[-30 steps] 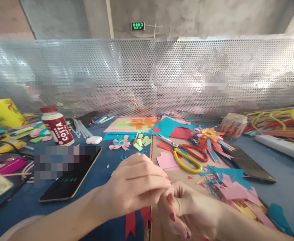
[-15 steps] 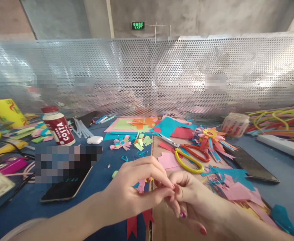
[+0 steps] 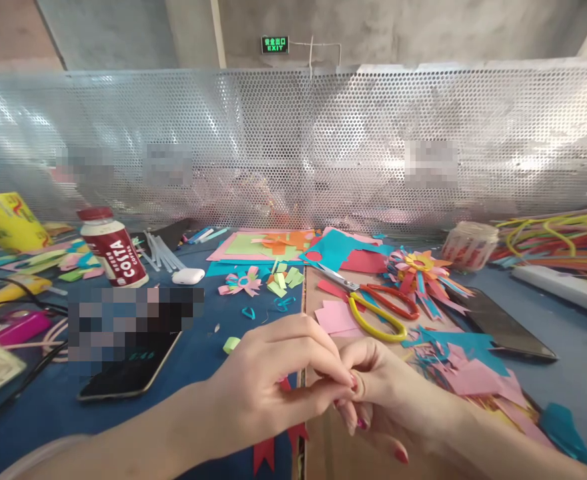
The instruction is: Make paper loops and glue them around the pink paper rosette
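Observation:
My left hand (image 3: 278, 373) is closed, thumb and fingertips pinched together. Those fingertips meet the fingers of my right hand (image 3: 373, 383), whose thumb and index finger are also pressed together while its other fingers curl loosely below. Whatever lies between the two pinches is hidden by the fingers. Below my left hand show notched red paper strips (image 3: 264, 455); I cannot tell whether they join what is held. Just beyond the hands lie scissors (image 3: 377, 317) with one yellow and one red handle. A pale green paper loop (image 3: 231, 345) rests near my left knuckles.
At left are a dark phone (image 3: 136, 367), a Costa bottle (image 3: 113, 250) and a white earbud case (image 3: 188, 275). A layered paper flower (image 3: 418, 263), paper scraps (image 3: 473, 377) and another phone (image 3: 506, 327) lie right. A perforated metal screen (image 3: 273, 133) stands behind the table.
My joined fingertips have moved slightly right and down, still pressed together. The pink strip that showed under my left hand is now mostly covered. The view has tilted a little.

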Demonstrator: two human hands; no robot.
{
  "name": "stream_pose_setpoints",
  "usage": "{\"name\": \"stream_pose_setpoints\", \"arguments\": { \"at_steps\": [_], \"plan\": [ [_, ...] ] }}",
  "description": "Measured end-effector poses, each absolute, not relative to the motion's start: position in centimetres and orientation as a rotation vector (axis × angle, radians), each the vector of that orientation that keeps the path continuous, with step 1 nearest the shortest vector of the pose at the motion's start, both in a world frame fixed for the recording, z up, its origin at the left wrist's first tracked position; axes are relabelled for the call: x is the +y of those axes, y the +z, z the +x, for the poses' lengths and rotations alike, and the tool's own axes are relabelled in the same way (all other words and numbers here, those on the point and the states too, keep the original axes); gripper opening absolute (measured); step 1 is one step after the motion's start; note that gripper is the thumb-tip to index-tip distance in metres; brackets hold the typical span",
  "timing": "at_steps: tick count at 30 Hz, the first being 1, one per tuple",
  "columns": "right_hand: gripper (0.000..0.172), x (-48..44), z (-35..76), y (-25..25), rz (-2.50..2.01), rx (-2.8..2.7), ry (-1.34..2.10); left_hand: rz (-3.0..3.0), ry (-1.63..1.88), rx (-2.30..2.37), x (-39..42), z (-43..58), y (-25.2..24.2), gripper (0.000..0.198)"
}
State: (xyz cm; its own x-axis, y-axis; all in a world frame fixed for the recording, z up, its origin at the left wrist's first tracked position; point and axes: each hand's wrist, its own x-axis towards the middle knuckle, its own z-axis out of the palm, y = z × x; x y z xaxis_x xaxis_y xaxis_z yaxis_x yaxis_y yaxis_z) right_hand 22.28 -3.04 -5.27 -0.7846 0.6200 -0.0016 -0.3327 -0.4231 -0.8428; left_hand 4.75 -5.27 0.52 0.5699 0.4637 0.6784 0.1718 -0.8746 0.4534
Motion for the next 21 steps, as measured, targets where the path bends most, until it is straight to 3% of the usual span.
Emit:
{"name": "stream_pose_setpoints", "arguments": {
  "at_steps": [21],
  "plan": [
    [0.019, -2.97, 22.29, -5.09, -0.499, -1.160, 2.150, 2.477, 1.254, 0.763, -5.03, 5.00, -0.39, 0.010]
  ]
}}
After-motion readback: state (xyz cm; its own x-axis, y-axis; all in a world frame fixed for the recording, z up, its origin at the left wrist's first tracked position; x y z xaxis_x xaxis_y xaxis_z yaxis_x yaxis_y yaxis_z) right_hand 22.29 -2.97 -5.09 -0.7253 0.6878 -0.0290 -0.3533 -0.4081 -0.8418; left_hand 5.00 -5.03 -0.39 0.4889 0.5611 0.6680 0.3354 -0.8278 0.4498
